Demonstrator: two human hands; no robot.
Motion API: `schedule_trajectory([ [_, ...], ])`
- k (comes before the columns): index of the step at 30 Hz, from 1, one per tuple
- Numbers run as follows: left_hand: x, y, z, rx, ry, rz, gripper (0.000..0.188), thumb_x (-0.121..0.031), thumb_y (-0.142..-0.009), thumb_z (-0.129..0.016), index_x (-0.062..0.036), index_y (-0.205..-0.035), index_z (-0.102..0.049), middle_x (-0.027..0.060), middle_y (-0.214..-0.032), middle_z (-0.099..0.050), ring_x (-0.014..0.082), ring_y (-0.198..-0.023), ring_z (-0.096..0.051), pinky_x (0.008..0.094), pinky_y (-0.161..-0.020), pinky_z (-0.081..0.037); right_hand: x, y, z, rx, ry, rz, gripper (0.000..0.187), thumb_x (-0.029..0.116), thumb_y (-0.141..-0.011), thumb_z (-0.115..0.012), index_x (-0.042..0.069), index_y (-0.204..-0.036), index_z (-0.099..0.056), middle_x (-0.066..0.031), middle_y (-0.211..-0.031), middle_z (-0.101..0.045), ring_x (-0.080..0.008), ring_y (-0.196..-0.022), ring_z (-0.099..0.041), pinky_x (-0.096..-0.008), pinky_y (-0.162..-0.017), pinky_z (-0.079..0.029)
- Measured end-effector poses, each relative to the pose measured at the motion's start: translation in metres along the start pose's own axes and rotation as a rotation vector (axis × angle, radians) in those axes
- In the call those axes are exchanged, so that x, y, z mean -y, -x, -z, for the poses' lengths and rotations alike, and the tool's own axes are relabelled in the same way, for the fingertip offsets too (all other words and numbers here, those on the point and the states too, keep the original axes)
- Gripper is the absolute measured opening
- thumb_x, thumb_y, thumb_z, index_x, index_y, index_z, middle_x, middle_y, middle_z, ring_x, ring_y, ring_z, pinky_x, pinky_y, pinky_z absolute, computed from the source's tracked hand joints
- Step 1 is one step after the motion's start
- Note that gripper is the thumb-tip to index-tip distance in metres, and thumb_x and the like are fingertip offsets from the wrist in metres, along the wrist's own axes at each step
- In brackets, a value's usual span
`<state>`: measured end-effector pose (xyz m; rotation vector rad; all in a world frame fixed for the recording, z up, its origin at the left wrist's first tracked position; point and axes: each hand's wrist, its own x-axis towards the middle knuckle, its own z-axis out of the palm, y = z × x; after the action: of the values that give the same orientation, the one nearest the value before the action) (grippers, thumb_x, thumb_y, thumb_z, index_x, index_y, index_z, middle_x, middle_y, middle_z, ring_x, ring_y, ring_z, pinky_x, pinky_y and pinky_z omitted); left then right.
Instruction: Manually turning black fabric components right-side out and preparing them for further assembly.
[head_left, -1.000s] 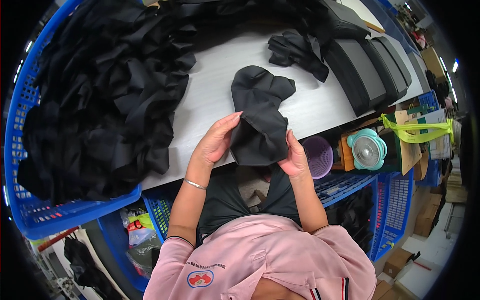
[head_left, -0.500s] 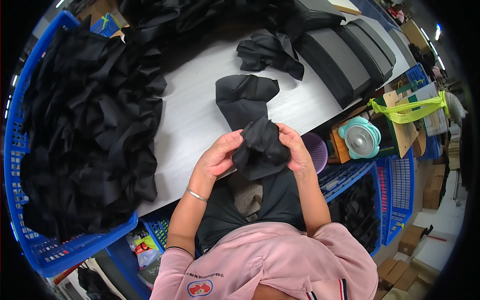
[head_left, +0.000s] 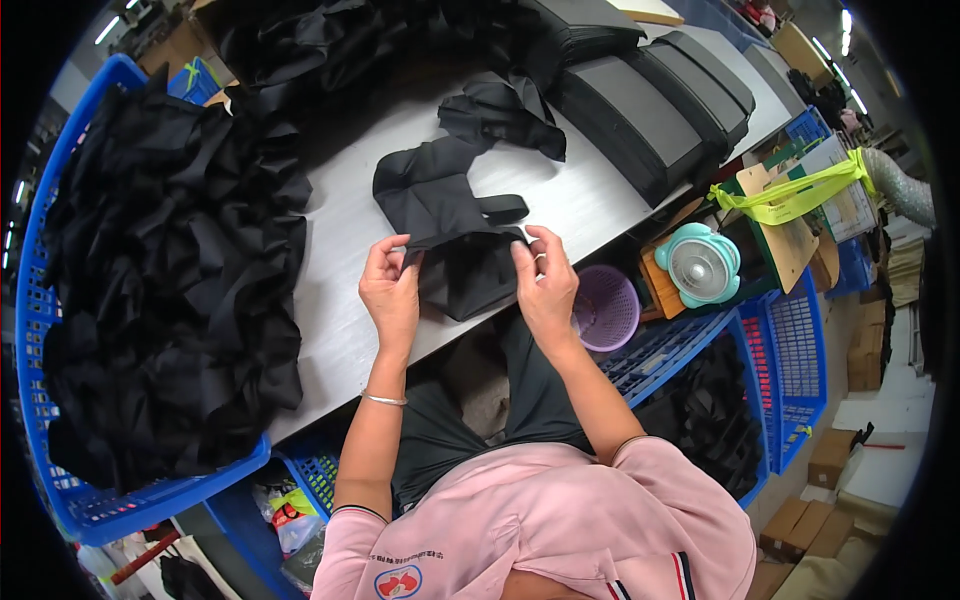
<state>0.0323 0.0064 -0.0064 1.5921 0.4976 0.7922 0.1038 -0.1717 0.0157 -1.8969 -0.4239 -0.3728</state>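
Between my hands a black fabric piece (head_left: 465,272) is stretched at the table's near edge, its lower part hanging toward my lap. My left hand (head_left: 390,288) pinches its left upper corner between thumb and fingers. On the other side my right hand (head_left: 545,283) pinches the right upper corner. Just beyond lies another black cloth (head_left: 425,190), touching or overlapping the held one; I cannot tell whether they are joined. A crumpled black cloth (head_left: 505,118) rests farther back on the white table (head_left: 345,240).
A blue basket (head_left: 150,515) heaped with black fabric stands at left. Stacked black-and-grey panels (head_left: 635,110) lie at the far right of the table. Beside its right edge are a purple basket (head_left: 607,305), a teal fan (head_left: 703,265) and blue crates (head_left: 797,350).
Both hands have moved forward and left, over the table edge. The bunched fabric is now spread out between them. The view has shifted slightly.
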Motion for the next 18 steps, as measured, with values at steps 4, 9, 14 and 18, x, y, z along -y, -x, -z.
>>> schedule_trajectory([
  [4, 0.007, 0.013, 0.01, 0.114, 0.285, 0.182, 0.025, 0.004, -0.092, -0.066, 0.0002, -0.116, -0.065, -0.001, -0.094, -0.066, 0.0043, -0.085, -0.057, 0.0198, -0.071, -0.046, 0.009, 0.021, -0.003, 0.278, -0.175, -0.351, 0.021, 0.017, -0.097, -0.065, 0.0, -0.109, -0.061, -0.0091, -0.073, -0.061, -0.0129, -0.058, -0.058, -0.0299, -0.055, -0.046],
  [9, -0.036, 0.033, 0.008, 0.299, 0.361, 0.222, 0.032, -0.001, -0.087, -0.074, 0.0007, -0.118, -0.066, 0.002, -0.102, -0.07, 0.0063, -0.086, -0.06, 0.022, -0.072, -0.049, 0.002, 0.033, -0.016, 0.151, -0.106, -0.153, 0.015, 0.01, -0.093, -0.063, -0.003, -0.095, -0.056, -0.0219, -0.08, -0.06, -0.0419, -0.07, -0.06, -0.0452, -0.062, -0.047],
  [14, -0.006, 0.023, 0.03, -0.201, -0.233, -0.042, 0.029, 0.001, -0.083, -0.071, -0.0048, -0.111, -0.069, -0.0003, -0.087, -0.066, 0.0076, -0.066, -0.055, 0.0249, -0.065, -0.049, 0.007, 0.037, -0.023, 0.286, -0.042, -0.153, 0.006, -0.001, -0.087, -0.057, -0.003, -0.091, -0.053, -0.0227, -0.088, -0.056, -0.0461, -0.073, -0.056, -0.0486, -0.065, -0.047],
  [18, -0.023, 0.03, 0.034, -0.171, -0.242, -0.056, 0.025, 0.001, -0.078, -0.072, -0.0042, -0.102, -0.068, 0.0021, -0.081, -0.061, 0.0114, -0.065, -0.053, 0.0261, -0.065, -0.048, -0.008, 0.026, -0.017, 0.18, -0.048, -0.007, 0.017, -0.003, -0.087, -0.059, -0.004, -0.104, -0.059, -0.0222, -0.096, -0.059, -0.0428, -0.087, -0.059, -0.0432, -0.074, -0.049],
])
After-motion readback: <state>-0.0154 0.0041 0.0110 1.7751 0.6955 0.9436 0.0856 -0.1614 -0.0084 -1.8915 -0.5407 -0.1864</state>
